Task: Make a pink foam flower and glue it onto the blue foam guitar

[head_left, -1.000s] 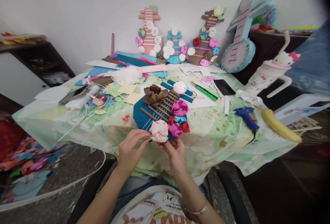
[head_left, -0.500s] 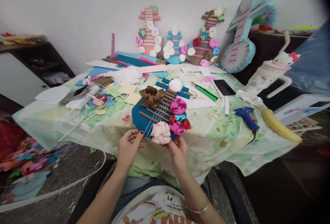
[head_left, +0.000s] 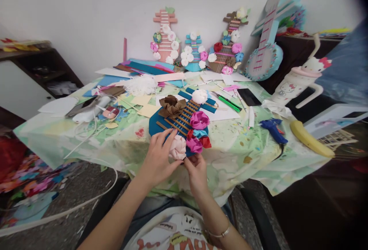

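Note:
A dark blue paper guitar (head_left: 156, 122) lies tilted at the table's front edge, with brown strips and white strings down its middle. Around its body sit a brown paper flower (head_left: 172, 106), a magenta flower (head_left: 199, 120), a white one (head_left: 199, 96) and small red and blue ones. My left hand (head_left: 159, 160) is closed around the pale pink paper flower (head_left: 178, 147) at the guitar's lower end, its fingers above and thumb below. My right hand (head_left: 197, 169) pinches the guitar's bottom edge beside that flower; its fingertips are partly hidden underneath.
Behind the guitar lie a green cutter (head_left: 228, 102), a phone (head_left: 248, 97) and white shredded paper (head_left: 141, 85). To the right are a blue glue gun (head_left: 273, 130), a banana (head_left: 312, 138) and a tumbler (head_left: 296, 83). Several decorated guitars stand against the wall. A white cable (head_left: 94, 200) hangs at left.
My left hand has moved from the guitar's lower left edge up and right onto the pale pink flower. The guitar has turned slightly. My right hand stays at the bottom edge.

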Demonstrator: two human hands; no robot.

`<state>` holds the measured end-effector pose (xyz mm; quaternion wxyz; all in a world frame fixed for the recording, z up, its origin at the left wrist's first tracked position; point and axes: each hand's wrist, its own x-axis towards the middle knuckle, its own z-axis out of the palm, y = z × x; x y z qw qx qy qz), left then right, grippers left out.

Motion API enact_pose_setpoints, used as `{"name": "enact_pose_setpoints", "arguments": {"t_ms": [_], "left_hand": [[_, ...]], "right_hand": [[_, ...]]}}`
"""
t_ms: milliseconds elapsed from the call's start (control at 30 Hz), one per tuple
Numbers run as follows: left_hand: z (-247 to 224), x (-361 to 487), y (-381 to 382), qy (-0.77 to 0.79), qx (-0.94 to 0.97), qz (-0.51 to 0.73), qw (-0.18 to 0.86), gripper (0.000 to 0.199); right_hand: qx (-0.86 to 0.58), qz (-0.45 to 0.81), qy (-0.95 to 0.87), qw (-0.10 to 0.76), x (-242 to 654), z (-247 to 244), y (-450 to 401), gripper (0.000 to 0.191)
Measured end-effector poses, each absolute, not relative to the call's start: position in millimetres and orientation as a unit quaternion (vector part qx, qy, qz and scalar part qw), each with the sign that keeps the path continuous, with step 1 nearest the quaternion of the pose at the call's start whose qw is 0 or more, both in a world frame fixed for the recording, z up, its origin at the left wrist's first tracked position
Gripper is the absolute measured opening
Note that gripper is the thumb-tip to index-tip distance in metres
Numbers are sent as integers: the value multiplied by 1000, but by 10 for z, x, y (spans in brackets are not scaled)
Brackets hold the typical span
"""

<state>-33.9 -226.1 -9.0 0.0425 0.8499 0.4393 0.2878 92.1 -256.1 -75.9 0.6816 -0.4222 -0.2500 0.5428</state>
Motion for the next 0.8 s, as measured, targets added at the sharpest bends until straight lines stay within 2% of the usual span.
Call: {"name": "enact_pose_setpoints", "arguments": {"t_ms": [167, 333, 500, 600, 733, 800], "left_hand": [[-31, -325, -2102, 413, 866, 269, 85, 56], [-51, -351, -2088, 410, 852, 311, 96, 58], [-31, -356, -2191, 388, 832, 389, 72, 54], [27, -324, -2283, 351, 833, 421, 71, 53], [90, -279, -2399, 286, 859, 414, 94, 51], [100, -268, -2433, 278, 861, 411, 115, 51]], "right_hand": [[-426, 548, -252, 674, 951, -741, -2566, 34], [-471, 547, -283, 631, 1003, -759, -2577, 31], [-549, 425, -355, 626, 1078, -651, -2680, 37], [-482, 463, -373, 644, 1089, -455, -2780, 25], [-396, 532, -370, 651, 1068, -239, -2854, 44], [-393, 526, -363, 661, 1064, -207, -2848, 45]]}}
